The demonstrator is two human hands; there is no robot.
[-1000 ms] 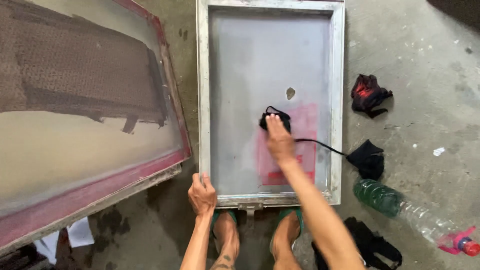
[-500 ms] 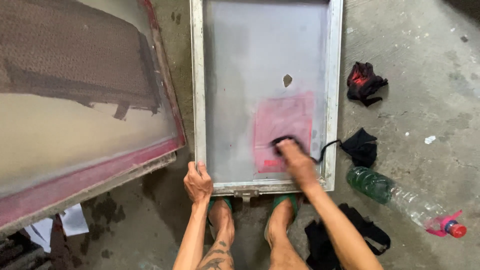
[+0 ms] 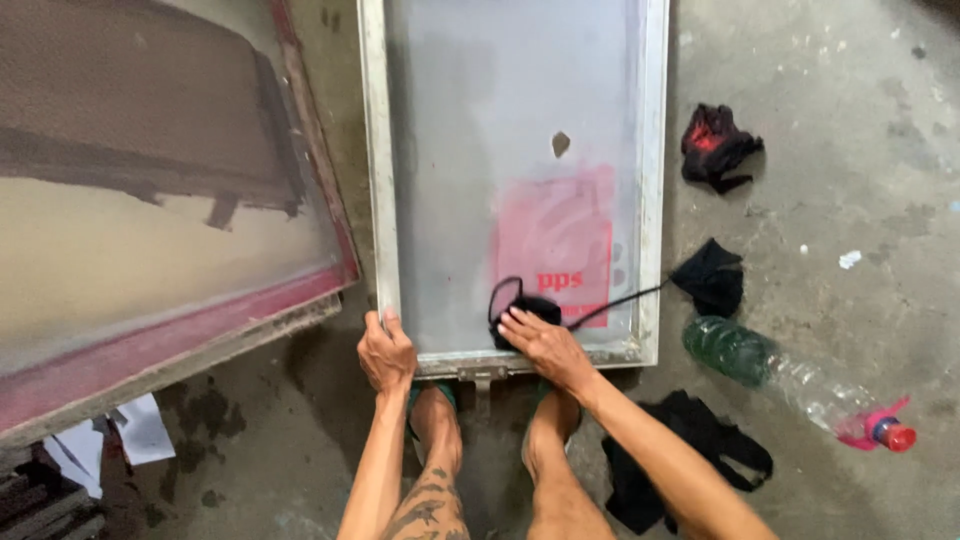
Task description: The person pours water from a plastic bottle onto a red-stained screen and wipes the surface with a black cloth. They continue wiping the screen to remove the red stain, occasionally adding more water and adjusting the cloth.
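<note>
A metal-framed printing screen (image 3: pixel 648 200) lies flat on the concrete floor in front of me, its grey mesh carrying a pink rectangular patch (image 3: pixel 555 240). My left hand (image 3: pixel 384 352) grips the frame's near left corner. My right hand (image 3: pixel 545 345) presses a black rag (image 3: pixel 520 302) onto the mesh at the near edge, just below the pink patch. A thin black strap runs from the rag over the frame's right side to another black cloth (image 3: pixel 712 277). My two bare feet stand at the frame's near edge.
A larger screen with a red frame (image 3: pixel 180 330) leans at the left. On the floor to the right lie a black and red rag (image 3: pixel 715 145), a plastic bottle with a red cap (image 3: pixel 800 385) and a black cloth (image 3: pixel 680 450). White paper scraps (image 3: pixel 130 435) lie lower left.
My right hand has drawn the black rag down the mesh from the patch's upper left to the near edge. The left hand has kept its hold on the frame corner.
</note>
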